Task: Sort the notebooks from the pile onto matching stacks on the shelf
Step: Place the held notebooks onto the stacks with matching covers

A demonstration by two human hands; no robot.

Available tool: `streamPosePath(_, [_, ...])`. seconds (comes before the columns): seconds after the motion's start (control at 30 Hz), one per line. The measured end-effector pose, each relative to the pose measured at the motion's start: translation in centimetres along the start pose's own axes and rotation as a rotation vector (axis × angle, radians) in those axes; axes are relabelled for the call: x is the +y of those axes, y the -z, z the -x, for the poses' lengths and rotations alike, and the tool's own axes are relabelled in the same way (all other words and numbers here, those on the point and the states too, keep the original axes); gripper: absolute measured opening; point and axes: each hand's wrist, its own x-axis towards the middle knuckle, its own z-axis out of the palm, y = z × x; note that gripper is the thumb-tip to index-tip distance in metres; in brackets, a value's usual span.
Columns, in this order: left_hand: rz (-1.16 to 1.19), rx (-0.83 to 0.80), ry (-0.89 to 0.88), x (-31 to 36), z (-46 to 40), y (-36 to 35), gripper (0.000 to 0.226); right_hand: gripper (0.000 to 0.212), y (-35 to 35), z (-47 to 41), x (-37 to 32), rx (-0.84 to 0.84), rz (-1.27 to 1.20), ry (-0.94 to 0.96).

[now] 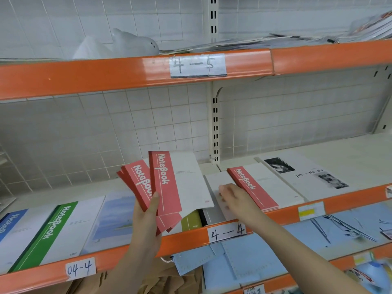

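My left hand (146, 217) grips a fanned bunch of red-and-white notebooks (169, 183), held upright above the middle shelf (284, 215). My right hand (231, 198) reaches onto the shelf, fingers spread, resting on a white notebook (216, 183) in the pile beside an olive-green book (191, 222). Just right of that hand lies a stack of red notebooks (261, 185). A green notebook (51, 232) and a blue notebook (8, 225) lie on the shelf at the left. A pale sky-picture notebook (114, 219) sits between the green one and my left hand.
A white notebook with black photos (305, 175) lies at the right of the shelf. The upper shelf (127, 75) overhangs close above, labelled 4-5, with a white bag (118, 45) and papers. Blue folders (244, 259) fill the lower shelf.
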Motion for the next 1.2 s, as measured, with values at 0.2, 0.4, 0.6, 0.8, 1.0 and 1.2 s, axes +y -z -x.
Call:
streamPosePath(0.2, [0.016,-0.071,0.085,-1.5,1.1,-3.2,0.034,0.022,1.2,0.0,-0.4,-0.016,-0.197,-0.14])
streamPosePath(0.4, [-0.014,-0.042,0.135,-2.8,1.4,-5.1,0.034,0.006,5.3,-0.3,2.1,0.256,-0.276,-0.154])
streamPosePath(0.6, [0.031,-0.019,0.1,-3.1,1.3,-6.8,0.034,0.024,11.3,-1.6,5.9,0.577,-0.178,-0.163])
streamPosePath(0.8, [0.041,0.039,0.068,-3.9,1.1,-7.5,0.035,0.026,13.4,-2.6,8.9,0.508,0.094,-0.183])
streamPosePath(1.0, [0.032,0.04,0.062,-4.8,1.6,-7.8,0.041,0.026,12.9,-3.5,11.2,0.399,0.339,-0.18])
streamPosePath(1.2, [0.033,0.066,0.056,-5.2,1.8,-8.2,0.043,0.017,12.2,-3.6,11.6,0.298,0.478,-0.209])
